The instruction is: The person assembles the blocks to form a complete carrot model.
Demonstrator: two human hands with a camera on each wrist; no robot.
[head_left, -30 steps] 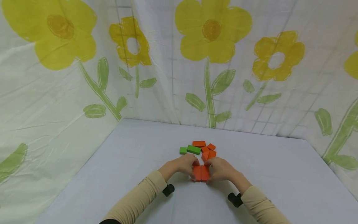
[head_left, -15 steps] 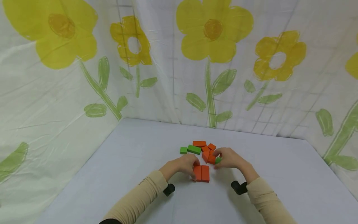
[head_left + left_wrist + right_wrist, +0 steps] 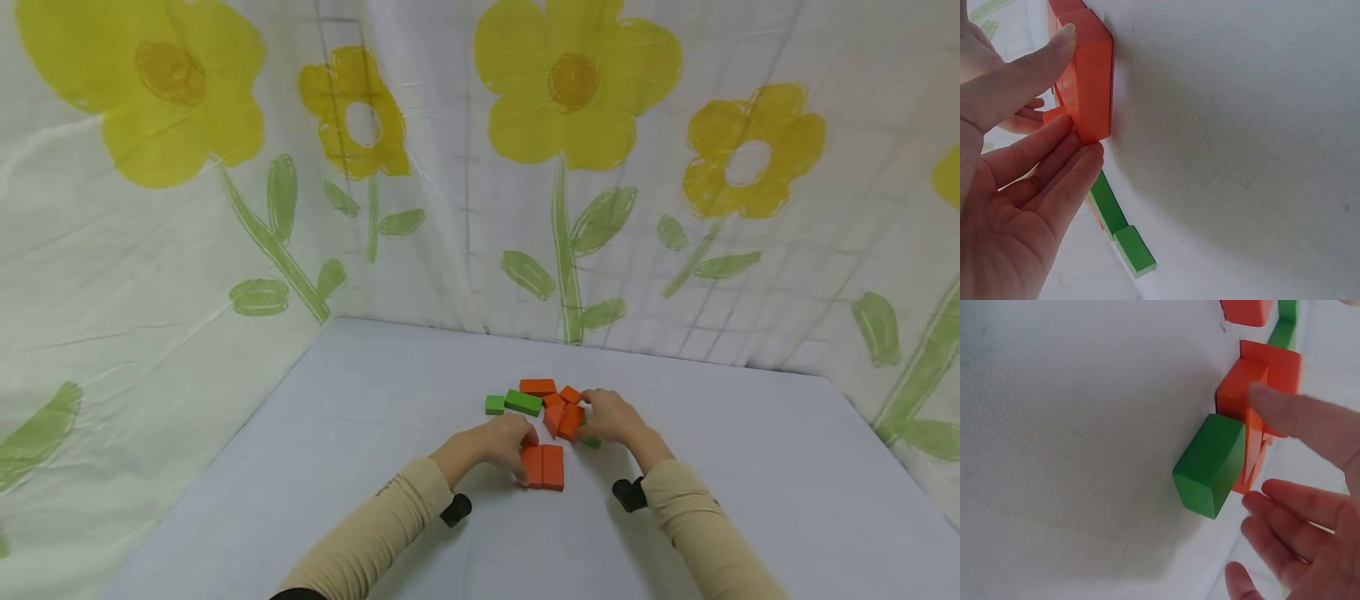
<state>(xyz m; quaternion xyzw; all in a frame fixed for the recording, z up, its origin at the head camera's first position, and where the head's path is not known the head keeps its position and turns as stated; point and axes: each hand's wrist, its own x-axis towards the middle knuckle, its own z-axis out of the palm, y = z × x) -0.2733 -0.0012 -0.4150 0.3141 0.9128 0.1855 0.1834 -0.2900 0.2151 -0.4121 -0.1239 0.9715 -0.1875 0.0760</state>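
Two orange-red rectangular blocks lie side by side in the head view. My left hand point(image 3: 501, 442) holds the left block point(image 3: 533, 468), thumb at the near end and fingertips at the far end; the right block point(image 3: 553, 468) lies against it. Farther back, my right hand point(image 3: 613, 418) is beside an orange block point(image 3: 572, 422). In the right wrist view its thumb reaches this orange block point(image 3: 1235, 387), while the other fingers extend near its far end; contact there is unclear. A green block point(image 3: 1210, 456) lies against it, mostly hidden under the hand in the head view.
Behind the hands lie a small green block point(image 3: 495, 405), a longer green block point(image 3: 523, 402), an orange bar point(image 3: 537, 387), a pointed orange-red piece point(image 3: 553, 418) and small orange pieces point(image 3: 570, 394). A flower-printed curtain point(image 3: 435, 275) stands behind the white table point(image 3: 397, 375).
My right hand has left the right block of the pair and moved back and right to the orange block, baring the green block on the way. My left hand has stayed in place.
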